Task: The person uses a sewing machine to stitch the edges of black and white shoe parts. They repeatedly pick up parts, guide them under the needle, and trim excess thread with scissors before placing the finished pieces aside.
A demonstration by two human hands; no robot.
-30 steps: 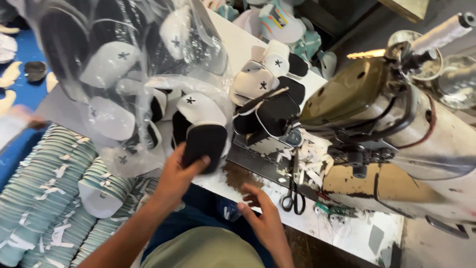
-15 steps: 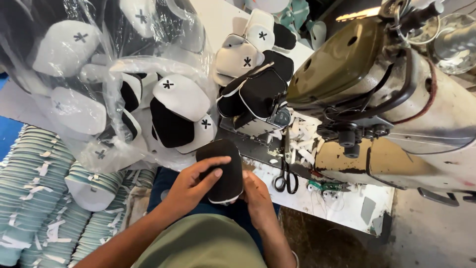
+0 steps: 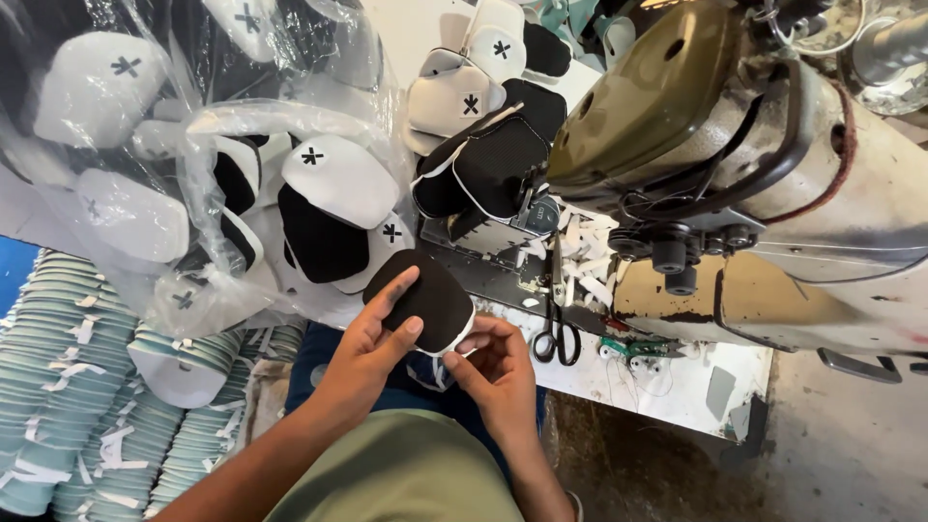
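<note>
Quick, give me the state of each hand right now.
Left hand: fingers spread flat over the black oval fabric piece, holding it.
Right hand: pinching the lower edge of the same piece.

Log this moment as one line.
left hand: flat on black panel | right hand: pinching panel's lower edge | scissors: on table, right | sewing machine: beyond

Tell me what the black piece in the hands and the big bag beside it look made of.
Black piece: seemingly fabric, matte and slightly fuzzy, with a white edge; held by left hand and right hand. Bag: thin clear plastic film, glossy and crinkled, with white and black pieces showing through it.
</note>
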